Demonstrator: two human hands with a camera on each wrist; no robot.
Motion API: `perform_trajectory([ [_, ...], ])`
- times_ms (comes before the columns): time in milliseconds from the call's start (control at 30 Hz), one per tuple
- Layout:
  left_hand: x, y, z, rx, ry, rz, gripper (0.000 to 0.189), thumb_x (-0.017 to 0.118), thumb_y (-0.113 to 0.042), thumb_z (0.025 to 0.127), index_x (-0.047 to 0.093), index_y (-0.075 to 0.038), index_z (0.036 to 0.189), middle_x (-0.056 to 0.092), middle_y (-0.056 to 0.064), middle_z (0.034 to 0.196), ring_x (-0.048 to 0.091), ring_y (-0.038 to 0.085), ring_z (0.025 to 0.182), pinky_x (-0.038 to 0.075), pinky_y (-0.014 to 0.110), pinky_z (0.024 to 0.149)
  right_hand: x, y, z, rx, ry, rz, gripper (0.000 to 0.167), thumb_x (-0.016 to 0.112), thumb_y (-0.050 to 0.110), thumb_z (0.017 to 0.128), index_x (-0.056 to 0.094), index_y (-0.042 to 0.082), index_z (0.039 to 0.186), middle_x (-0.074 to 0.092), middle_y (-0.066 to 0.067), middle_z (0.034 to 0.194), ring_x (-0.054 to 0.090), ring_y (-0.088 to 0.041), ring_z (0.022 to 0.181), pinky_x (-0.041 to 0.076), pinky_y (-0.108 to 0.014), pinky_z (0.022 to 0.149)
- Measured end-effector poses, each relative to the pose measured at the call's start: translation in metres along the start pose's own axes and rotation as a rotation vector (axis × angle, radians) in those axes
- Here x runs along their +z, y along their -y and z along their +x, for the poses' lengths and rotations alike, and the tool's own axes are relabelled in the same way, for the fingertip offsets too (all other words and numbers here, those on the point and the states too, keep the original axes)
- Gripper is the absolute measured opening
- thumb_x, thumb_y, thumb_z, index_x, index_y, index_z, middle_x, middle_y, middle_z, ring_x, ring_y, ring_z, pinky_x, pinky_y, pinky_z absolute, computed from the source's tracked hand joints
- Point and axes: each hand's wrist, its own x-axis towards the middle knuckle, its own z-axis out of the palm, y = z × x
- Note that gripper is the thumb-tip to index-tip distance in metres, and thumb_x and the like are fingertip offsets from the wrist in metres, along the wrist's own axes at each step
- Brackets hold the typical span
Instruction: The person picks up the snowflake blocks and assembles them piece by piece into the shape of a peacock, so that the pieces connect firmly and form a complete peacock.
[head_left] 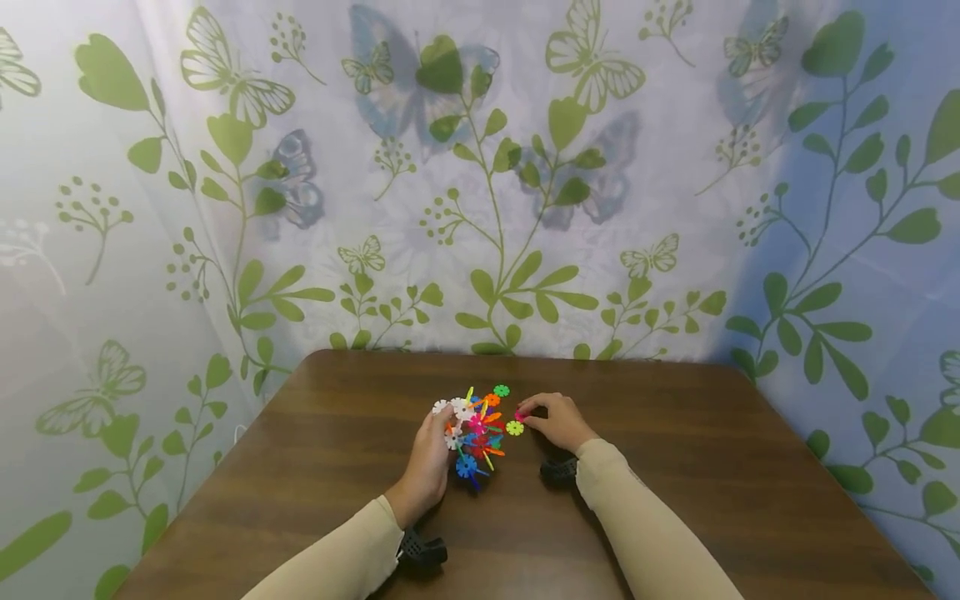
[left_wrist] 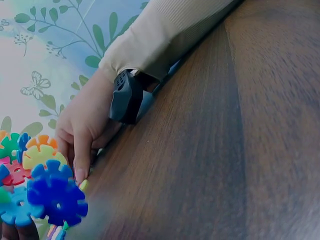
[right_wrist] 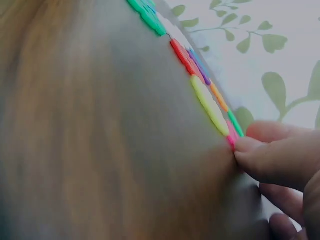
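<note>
My left hand [head_left: 429, 462] grips a many-coloured cluster of interlocking notched plastic discs [head_left: 480, 427] by its white side, just over the table. Between thumb and fingertips, my right hand [head_left: 558, 421] pinches a small pink disc [head_left: 519, 415] at the cluster's right side. A yellow-green disc [head_left: 514, 428] sits right beside those fingertips; in the right wrist view this yellow disc [right_wrist: 209, 104] appears edge-on, with the pink edge at its end. Dark blue discs [left_wrist: 57, 200] face the left wrist camera, where only some fingers of the left hand show at the bottom corner.
A brown wooden table [head_left: 337, 408] lies under both hands. Behind it hangs a pale cloth [head_left: 495, 233] printed with green leaves and butterflies. Black wrist devices sit at the left cuff [head_left: 422, 552] and the right cuff [head_left: 558, 472].
</note>
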Motion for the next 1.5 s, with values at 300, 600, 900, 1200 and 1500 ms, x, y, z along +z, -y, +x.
perform_trajectory([
  [300,0.0,-0.004,-0.003,-0.009,0.072,-0.017,0.053,0.049,-0.039,0.112,0.047,0.002,0.145,0.061,0.023,0.139,0.066,0.031,0.118,0.054,0.041,0.099,-0.003,-0.004,-0.009,-0.035,-0.09,0.021,0.011,0.085,0.004,0.09,0.079,0.012,0.093,0.063,-0.001,0.102,0.063,-0.02,0.089,0.055,-0.041,0.084],
  [600,0.0,-0.002,-0.005,-0.034,0.064,0.079,0.066,0.051,-0.047,0.111,0.045,0.006,0.15,0.052,0.026,0.148,0.052,0.039,0.135,0.038,0.051,0.115,-0.009,0.016,-0.008,-0.026,-0.162,0.351,0.018,0.081,0.017,0.096,0.081,0.005,0.11,0.068,-0.009,0.124,0.066,-0.026,0.11,0.055,-0.03,0.093],
  [900,0.0,-0.002,-0.007,-0.107,0.072,0.169,0.088,0.045,-0.066,0.106,0.04,0.006,0.154,0.055,0.022,0.145,0.058,0.037,0.128,0.045,0.053,0.109,-0.017,0.056,-0.006,-0.053,-0.076,0.518,0.025,0.073,0.016,0.102,0.075,0.004,0.124,0.072,-0.009,0.123,0.068,-0.033,0.113,0.055,-0.037,0.096],
  [1200,0.002,-0.001,-0.009,-0.047,0.164,0.191,0.047,0.063,-0.034,0.106,0.056,0.001,0.137,0.072,0.02,0.12,0.074,0.029,0.099,0.059,0.036,0.087,-0.026,0.089,-0.007,-0.136,0.036,0.501,0.031,0.076,0.015,0.1,0.071,-0.002,0.125,0.073,-0.01,0.119,0.069,-0.037,0.107,0.057,-0.054,0.092],
  [1500,0.002,0.0,-0.011,0.095,0.189,0.303,0.043,0.065,-0.035,0.107,0.063,0.001,0.13,0.072,0.019,0.116,0.072,0.024,0.096,0.059,0.035,0.087,-0.027,0.098,-0.01,-0.159,0.102,0.42,0.026,0.078,0.01,0.098,0.072,0.001,0.122,0.073,-0.011,0.114,0.071,-0.036,0.101,0.058,-0.056,0.088],
])
